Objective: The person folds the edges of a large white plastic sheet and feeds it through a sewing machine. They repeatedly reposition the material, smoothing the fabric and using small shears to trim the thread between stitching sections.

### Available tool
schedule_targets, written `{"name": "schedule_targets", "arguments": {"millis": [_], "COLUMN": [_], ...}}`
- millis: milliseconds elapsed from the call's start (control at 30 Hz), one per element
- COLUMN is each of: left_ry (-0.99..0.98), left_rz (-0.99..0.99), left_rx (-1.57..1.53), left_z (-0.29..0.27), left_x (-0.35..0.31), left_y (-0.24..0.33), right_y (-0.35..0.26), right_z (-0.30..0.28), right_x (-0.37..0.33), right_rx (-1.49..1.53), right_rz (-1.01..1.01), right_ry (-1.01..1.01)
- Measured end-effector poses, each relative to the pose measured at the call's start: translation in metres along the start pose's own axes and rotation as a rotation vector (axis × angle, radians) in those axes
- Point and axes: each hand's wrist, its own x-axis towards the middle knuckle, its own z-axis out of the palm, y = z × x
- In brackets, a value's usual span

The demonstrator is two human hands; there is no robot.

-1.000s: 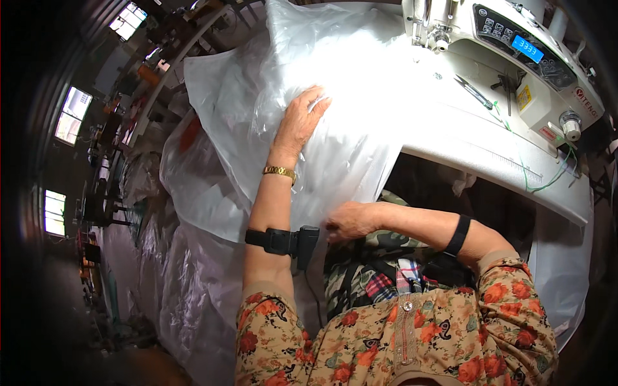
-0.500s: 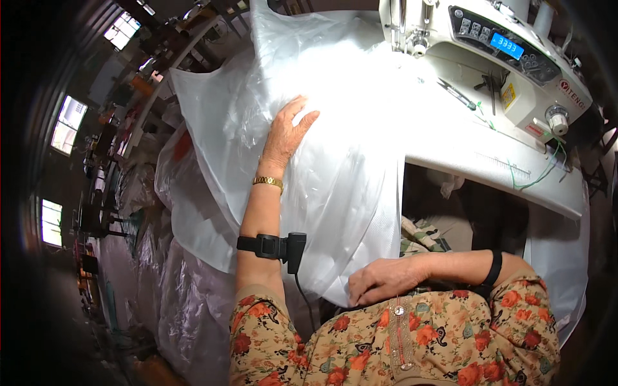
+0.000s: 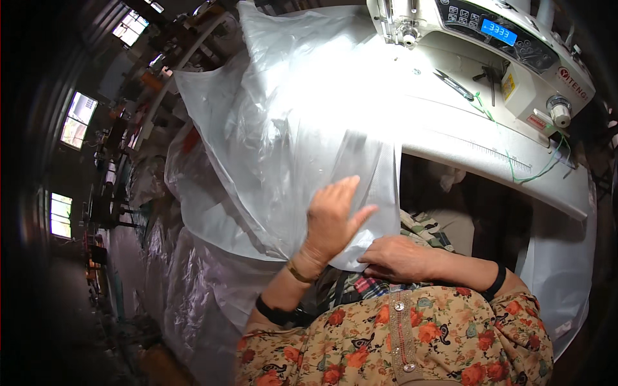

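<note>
A large sheet of white, semi-clear plastic [image 3: 283,148] spreads over the sewing table and hangs down toward my lap. My left hand [image 3: 333,215], a gold band at its wrist, lies over the sheet with its fingers stretched out and thumb apart. Close beside it, my right hand [image 3: 399,258] has its fingers closed on the sheet's near edge at my lap. Its fingertips are partly hidden in the plastic folds. Beyond the sheet, at the upper right, stands a white sewing machine [image 3: 515,71] with a lit blue display.
Thread snips [image 3: 454,85] lie on the white table [image 3: 450,132] beside the machine. Green thread [image 3: 515,168] trails over the table's front edge. More clear plastic [image 3: 193,289] is heaped at the left. Patterned cloth [image 3: 421,231] shows under the table.
My left hand has come back from far up the sheet toward my lap, near the right hand. My right hand has shifted slightly upward, and the sheet's near edge has risen with it.
</note>
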Motion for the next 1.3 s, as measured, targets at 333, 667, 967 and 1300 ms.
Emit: {"name": "schedule_targets", "arguments": {"millis": [333,667,967,1300], "left_ry": [0.083,0.014,0.02,-0.06], "left_rz": [-0.284,-0.829,-0.873,-0.197], "left_rx": [-0.222,-1.197,-1.206,-0.419], "left_z": [0.033,0.019,0.009,-0.005], "left_x": [-0.068,-0.063,-0.064,-0.051], "left_y": [0.001,0.017,0.032,0.031], "right_y": [0.011,0.007,-0.011,-0.022], "right_z": [-0.016,0.001,0.009,0.005], "right_x": [-0.034,-0.012,0.004,0.008], "right_rx": [-0.51,-0.385,-0.343,-0.543], "right_rz": [0.287,-0.055,-0.271,-0.445], "right_ry": [0.005,0.209,0.339,0.334]}}
